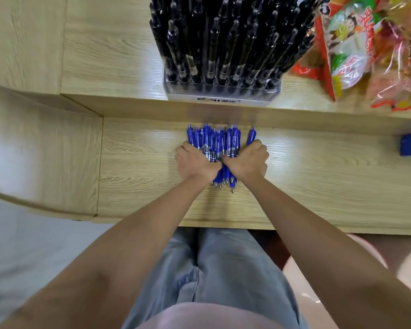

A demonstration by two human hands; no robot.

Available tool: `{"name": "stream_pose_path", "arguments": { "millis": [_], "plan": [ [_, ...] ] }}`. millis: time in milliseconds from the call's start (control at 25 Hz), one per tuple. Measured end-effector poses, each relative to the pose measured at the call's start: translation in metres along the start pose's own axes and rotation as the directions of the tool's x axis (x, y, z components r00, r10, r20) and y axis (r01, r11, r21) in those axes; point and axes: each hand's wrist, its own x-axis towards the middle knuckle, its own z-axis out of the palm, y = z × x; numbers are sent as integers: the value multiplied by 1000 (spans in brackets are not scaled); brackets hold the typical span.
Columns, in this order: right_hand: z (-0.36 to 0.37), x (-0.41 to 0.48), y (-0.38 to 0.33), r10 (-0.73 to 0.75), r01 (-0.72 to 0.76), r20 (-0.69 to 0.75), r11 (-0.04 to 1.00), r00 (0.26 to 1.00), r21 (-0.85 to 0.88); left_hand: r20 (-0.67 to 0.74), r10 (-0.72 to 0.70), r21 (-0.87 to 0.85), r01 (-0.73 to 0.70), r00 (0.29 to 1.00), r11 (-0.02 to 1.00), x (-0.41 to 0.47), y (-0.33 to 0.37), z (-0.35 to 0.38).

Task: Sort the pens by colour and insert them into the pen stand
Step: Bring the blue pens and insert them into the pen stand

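The blue pens (214, 143) lie bunched on the desk (140, 162), just on the near side of the pen stand (221, 91). My left hand (195, 162) and right hand (249, 160) clasp the bundle from either side, fingers (259, 145) curled round it. The stand holds black pens (223, 39). Judged status: black inserted; blue gathered, not yet inserted.

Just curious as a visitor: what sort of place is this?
Probably a small shop: a display pen stand packed with black pens, bagged snacks beside it, and a bundle of blue pens on the wood-grain counter.
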Motion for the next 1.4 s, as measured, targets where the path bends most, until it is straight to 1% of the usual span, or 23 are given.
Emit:
{"name": "stream_pose_path", "arguments": {
  "millis": [80, 240, 360, 520, 600, 760, 880, 960, 1080, 1240, 1320, 1400],
  "plan": [
    [2, 0, -1, -35, 34, -11, 999, 999, -35, -21, 18, 39, -18, 1000, 999, 1, 1, 2],
    [-1, 4, -4, -17, 16, 15, 999, 1000, 48, -38, 74, 108, -69, 997, 992, 1, 1, 0],
    [-2, 4, -8, 9, -10, 30, 1000, 999, 23, -58, 85, 105, -79, 995, 991, 2, 0, 0],
    [1, 4, -16, 44, -44, 51, 999, 998, -17, -43, 66, 63, -63, 997, 996, 7, -1, 1],
    [1, 5, -17, 45, -45, 48, 999, 998, -14, -67, 63, 53, -59, 996, 997, 6, -1, 3],
    [2, 7, -12, 7, -7, 38, 1000, 999, 16, -106, 34, 37, -30, 994, 999, 0, 0, 13],
    [2, 6, -8, -29, 29, 22, 999, 999, 27, -149, 27, 75, -16, 989, 997, -4, 4, 19],
    [1, 6, -7, -40, 39, 22, 999, 999, 33, -165, 49, 112, -31, 985, 993, -5, 6, 21],
    [-3, 9, -2, -46, 43, 43, 996, 998, 75, -155, 101, 140, -79, 983, 987, -4, 3, 22],
    [-6, 15, 6, -48, 40, 65, 991, 997, 125, -103, 91, 111, -80, 990, 991, -8, 3, 21],
    [-7, 17, 7, -50, 40, 76, 991, 996, 129, -80, 95, 153, -82, 992, 985, -9, 4, 21],
    [-7, 18, 8, -48, 37, 84, 990, 995, 139, -90, 119, 195, -99, 989, 976, -8, 7, 22]
  ]
}}
